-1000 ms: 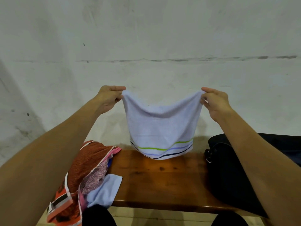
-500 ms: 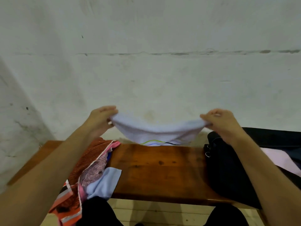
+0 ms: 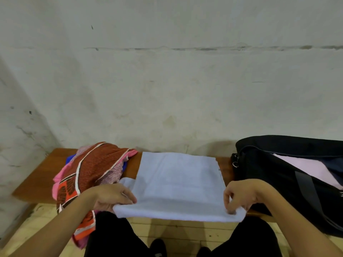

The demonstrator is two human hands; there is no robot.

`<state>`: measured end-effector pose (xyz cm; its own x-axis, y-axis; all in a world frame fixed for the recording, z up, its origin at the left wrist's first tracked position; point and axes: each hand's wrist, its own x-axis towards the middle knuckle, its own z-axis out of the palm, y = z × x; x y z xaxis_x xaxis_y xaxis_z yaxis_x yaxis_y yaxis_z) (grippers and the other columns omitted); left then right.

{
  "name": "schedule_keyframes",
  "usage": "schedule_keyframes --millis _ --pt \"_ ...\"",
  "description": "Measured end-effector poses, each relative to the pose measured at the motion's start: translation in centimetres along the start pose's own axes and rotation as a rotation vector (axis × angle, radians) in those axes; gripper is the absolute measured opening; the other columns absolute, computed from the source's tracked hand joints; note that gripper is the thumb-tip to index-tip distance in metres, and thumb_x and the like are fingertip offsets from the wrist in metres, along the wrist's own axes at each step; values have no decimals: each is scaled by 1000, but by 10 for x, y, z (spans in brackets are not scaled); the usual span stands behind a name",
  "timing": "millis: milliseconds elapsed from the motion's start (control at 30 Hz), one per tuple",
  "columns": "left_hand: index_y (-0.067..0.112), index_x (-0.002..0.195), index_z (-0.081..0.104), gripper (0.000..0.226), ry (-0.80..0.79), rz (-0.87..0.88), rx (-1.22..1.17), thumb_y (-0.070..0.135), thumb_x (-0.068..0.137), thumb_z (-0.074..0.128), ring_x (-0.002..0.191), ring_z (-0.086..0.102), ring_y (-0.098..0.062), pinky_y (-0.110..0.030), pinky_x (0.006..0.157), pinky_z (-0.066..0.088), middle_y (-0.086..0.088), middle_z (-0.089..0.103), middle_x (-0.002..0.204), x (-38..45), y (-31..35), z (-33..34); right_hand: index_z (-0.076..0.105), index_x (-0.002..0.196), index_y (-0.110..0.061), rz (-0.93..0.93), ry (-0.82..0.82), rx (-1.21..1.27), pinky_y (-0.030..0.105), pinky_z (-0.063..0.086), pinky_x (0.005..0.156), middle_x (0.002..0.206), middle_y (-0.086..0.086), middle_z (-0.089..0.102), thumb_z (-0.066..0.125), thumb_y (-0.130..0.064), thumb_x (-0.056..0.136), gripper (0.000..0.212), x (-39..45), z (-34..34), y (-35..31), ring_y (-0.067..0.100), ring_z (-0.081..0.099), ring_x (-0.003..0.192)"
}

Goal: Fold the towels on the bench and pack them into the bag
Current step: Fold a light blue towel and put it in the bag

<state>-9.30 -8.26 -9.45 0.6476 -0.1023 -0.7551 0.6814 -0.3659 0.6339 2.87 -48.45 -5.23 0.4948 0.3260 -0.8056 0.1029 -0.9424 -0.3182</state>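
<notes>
**Pale towel laid down, near edge still pinched**

The pale blue towel (image 3: 178, 182) now lies spread flat on the tabletop (image 3: 37, 175), where half a second ago it hung slack in the air between the hands, and a second ago it was held up high with its striped hem dangling. Its near edge overhangs the front of the tabletop. The left hand (image 3: 113, 197) grasps the near left corner, fingers (image 3: 130, 200) curled onto the cloth; the right hand (image 3: 239, 195) pinches the near right corner, its fingers (image 3: 229, 206) bent down into the fabric. Beyond the fingers the towel reaches almost to the wall.

This likely sets up the next fold, carrying the held edge away from the fingers across the cloth.

Left of the left fingers sits the heap of unfolded towels (image 3: 89, 175), unmoved; right of the right fingers the black bag (image 3: 278, 173) stands open, something pink (image 3: 311, 167) inside.
</notes>
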Motion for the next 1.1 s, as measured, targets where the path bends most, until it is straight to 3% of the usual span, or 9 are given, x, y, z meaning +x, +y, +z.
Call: schedule_keyframes --millis 200,433,567,633,767,833,967,1033,1100 --pt "6 103 71 21 118 39 24 5 83 66 68 52 -15 -26 59 44 -9 55 77 11 -1 5 66 94 -27 -39 66 -46 15 51 65 98 -8 59 74 -29 85 13 20 -1 2 11 64 87" --pt "7 106 66 21 277 42 121 8 85 65 71 62 -22 -29 61 55 -14 66 88 38 15 7 63 100 -22 -17 248 21 20 56 69 103 0 64 67 -28 91 11 56 0 11 16 69 89" --pt "6 106 63 15 437 111 230 10 93 57 67 62 -22 -26 56 54 -16 62 92 64 23 8 59 106 -18 10 444 -3 22 55 72 106 4 64 61 -30 96 16 78 1 14 16 64 89" --pt "6 113 61 21 504 179 301 10 93 57 75 61 -23 -24 57 52 -13 58 103 83 26 6 56 115 -18 3 518 38 21 49 76 115 5 60 60 -26 96 21 91 2 17 17 59 95" --pt "7 126 58 34 534 239 580 15 94 56 106 58 -30 -32 82 49 -13 56 123 115 32 1 53 134 -15 -27 621 96 30 45 99 137 9 52 61 -23 95 41 115 2 22 23 54 118" --pt "10 114 67 26 604 258 695 18 91 59 102 60 -27 -35 87 50 -10 63 116 126 35 -2 60 125 -11 -44 697 138 27 48 92 127 9 58 63 -18 93 33 124 1 22 20 58 108" --pt "15 66 73 8 756 273 741 19 72 69 79 63 -18 -37 73 55 1 68 83 144 36 -9 66 107 -8 -36 811 208 23 47 79 115 9 63 67 -8 89 18 138 0 18 14 55 90" --pt "15 64 72 4 790 260 710 18 67 74 73 63 -15 -34 68 57 3 66 78 147 40 -8 63 108 -10 -35 837 247 26 50 82 116 9 61 69 -7 87 22 142 -1 18 16 55 92" --pt "21 82 74 16 799 247 722 19 66 77 82 61 -15 -29 71 56 6 61 90 147 44 -10 59 114 -11 -41 855 260 31 54 82 115 10 60 68 -3 87 30 143 -3 17 20 58 94"
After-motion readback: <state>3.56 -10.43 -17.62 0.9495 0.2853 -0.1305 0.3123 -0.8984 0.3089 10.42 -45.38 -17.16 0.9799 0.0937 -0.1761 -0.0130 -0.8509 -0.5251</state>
